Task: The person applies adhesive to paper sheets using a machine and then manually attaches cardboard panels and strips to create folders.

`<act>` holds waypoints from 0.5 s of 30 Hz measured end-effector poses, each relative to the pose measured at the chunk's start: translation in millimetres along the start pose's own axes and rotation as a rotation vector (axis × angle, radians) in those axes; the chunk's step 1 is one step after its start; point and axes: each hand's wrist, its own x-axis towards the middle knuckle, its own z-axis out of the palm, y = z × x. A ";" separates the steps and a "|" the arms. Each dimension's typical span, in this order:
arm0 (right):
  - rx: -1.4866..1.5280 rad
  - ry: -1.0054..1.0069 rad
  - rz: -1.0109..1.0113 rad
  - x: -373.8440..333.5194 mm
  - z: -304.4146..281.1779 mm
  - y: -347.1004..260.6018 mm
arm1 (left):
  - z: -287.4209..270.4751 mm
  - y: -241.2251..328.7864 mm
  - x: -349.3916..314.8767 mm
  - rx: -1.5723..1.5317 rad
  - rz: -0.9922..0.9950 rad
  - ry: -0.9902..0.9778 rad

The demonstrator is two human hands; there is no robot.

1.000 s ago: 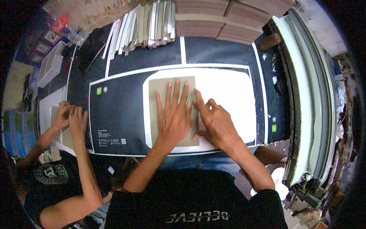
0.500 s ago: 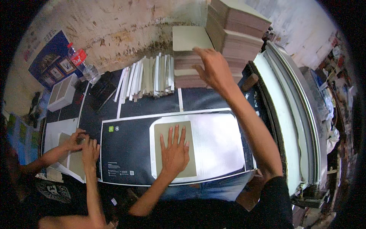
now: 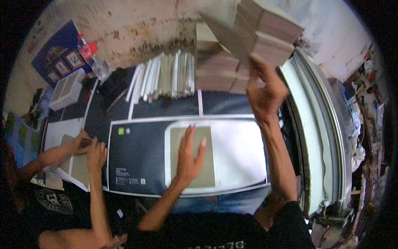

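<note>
In the air at the upper right, my right hand [image 3: 267,89] grips a greyish-brown cardboard sheet [image 3: 226,37] by its edge, smeared by motion. My left hand [image 3: 188,159] is tipped on its side, fingers stretched out and thumb apart, over another cardboard piece [image 3: 207,174]. That piece lies flat on a white backing [image 3: 242,153], which rests on the right part of a black printed sheet [image 3: 141,153]. Behind my right hand stand stacks of cardboard [image 3: 215,66].
A co-worker's hands [image 3: 93,151] handle another board at the left. White and grey strips [image 3: 166,79] are bundled at the back. A plastic bottle [image 3: 97,62] stands beside a white box [image 3: 68,97]. A long pale machine [image 3: 304,124] borders the right side.
My right hand has come away from the stack, back and to the right, now with a cardboard sheet. My left hand has turned from lying flat onto its side.
</note>
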 end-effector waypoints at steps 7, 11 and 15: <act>0.803 -0.105 1.271 -100.1 -124.3 -82.0 | -10.0 73.8 22.6 -0.877 -0.167 -0.016; 0.669 -0.337 1.323 -108.4 -163.0 -50.5 | 1.5 57.2 3.2 -0.606 -0.195 -0.222; 0.337 -0.746 1.255 -140.3 -179.3 -14.1 | 21.5 43.1 -17.8 -0.528 -0.243 -0.264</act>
